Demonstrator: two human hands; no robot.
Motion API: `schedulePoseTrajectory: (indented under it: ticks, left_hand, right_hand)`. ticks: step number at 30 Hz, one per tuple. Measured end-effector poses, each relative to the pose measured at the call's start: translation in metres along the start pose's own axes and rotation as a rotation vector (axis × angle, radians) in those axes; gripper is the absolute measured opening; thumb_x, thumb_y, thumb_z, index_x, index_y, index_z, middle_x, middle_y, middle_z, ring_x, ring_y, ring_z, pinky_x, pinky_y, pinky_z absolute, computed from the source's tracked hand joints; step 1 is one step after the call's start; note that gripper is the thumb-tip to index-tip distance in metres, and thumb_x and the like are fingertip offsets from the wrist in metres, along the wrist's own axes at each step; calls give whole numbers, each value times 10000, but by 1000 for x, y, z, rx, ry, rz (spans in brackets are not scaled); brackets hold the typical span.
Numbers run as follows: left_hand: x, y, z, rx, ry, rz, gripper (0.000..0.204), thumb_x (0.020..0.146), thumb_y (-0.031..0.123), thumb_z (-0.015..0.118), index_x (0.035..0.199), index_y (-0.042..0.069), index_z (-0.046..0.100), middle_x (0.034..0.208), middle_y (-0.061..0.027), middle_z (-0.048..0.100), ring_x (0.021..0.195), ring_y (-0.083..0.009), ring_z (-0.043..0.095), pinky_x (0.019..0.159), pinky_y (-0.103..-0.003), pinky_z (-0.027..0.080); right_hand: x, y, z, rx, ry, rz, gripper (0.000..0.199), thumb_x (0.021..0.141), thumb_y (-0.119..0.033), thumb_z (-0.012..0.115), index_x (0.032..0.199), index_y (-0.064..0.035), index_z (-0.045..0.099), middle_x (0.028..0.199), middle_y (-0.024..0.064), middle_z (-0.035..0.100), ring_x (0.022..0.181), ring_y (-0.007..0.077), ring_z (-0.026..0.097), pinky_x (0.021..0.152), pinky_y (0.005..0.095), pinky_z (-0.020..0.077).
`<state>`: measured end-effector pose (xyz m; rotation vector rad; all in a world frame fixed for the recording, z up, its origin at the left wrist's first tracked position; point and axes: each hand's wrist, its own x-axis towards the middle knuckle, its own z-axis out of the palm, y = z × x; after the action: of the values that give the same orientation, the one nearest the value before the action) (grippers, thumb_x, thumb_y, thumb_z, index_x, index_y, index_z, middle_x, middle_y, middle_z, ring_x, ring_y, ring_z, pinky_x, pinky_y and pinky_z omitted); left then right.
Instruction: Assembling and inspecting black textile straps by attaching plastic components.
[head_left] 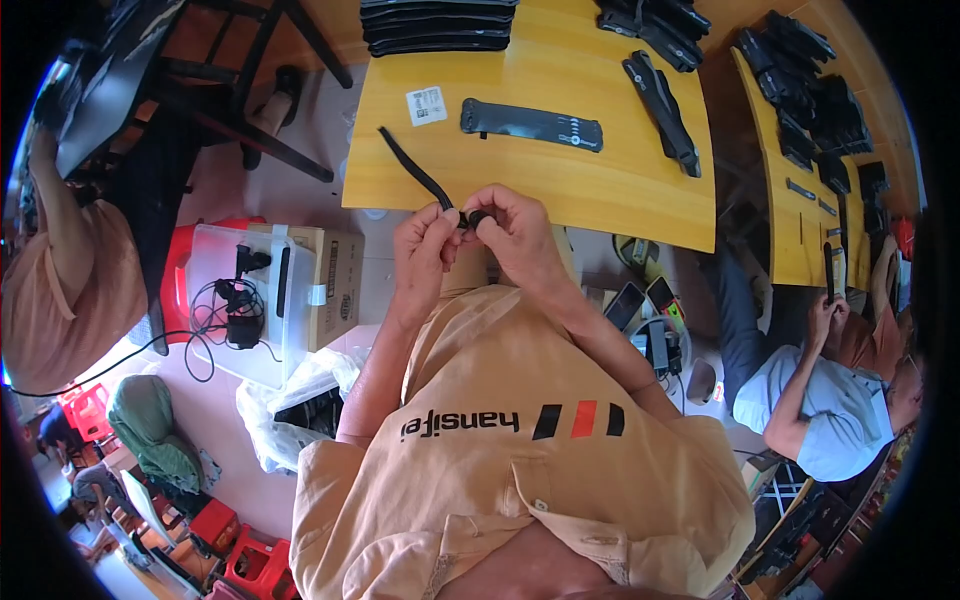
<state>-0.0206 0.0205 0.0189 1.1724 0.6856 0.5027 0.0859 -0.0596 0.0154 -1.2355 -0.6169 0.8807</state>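
A narrow black strap (418,172) is held between my hands just off the near edge of the yellow table (560,200). My left hand (426,246) pinches it, and its loose end sticks up over the tabletop. Close beside it, my right hand (516,238) grips the strap's other end, which looks bent or looped; the fingers partly hide it. Beyond my hands lies a flat, wide black band (532,125) with light markings. A white printed label (426,105) is to its left. Farther right rests a folded black band (661,112).
Black bands are stacked (438,28) at the table's far left, with another pile (655,32) far right. On my left stand a clear plastic bin (280,345) with black cables and a cardboard box (335,285). Co-workers sit on both sides, one at another yellow table (795,225).
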Motion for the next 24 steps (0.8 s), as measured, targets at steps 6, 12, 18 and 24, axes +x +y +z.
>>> schedulePoseTrajectory:
  ticks: [6,12,18,24]
  left_hand:
    - [-3,6,-3,-67,49,-59,280,857,204,521,609,82,479,521,44,427,440,-15,358,394,-179,241]
    - [-12,28,-4,200,-28,-16,265,852,200,520,621,72,497,520,44,427,436,-14,349,393,-180,228]
    - [-25,38,-13,14,-188,-120,240,853,175,509,643,58,508,535,36,436,436,-13,333,395,-177,219]
    - [-26,29,-1,-355,-285,-91,260,864,184,520,639,54,504,529,32,436,428,-19,312,390,-175,210]
  right_hand:
    - [7,-20,-15,-150,-163,-18,88,827,-6,470,889,14,530,810,44,555,702,98,542,645,232,474]
    - [8,-31,-15,-662,-405,-328,83,792,-63,522,839,5,510,704,115,509,614,231,498,558,312,397]
    - [-1,-51,-12,-361,-551,-190,93,801,-74,499,753,6,507,577,77,485,504,167,463,489,274,378]
    - [-12,-51,-10,257,-414,286,163,826,-85,456,685,-15,496,524,10,456,425,70,430,405,196,346]
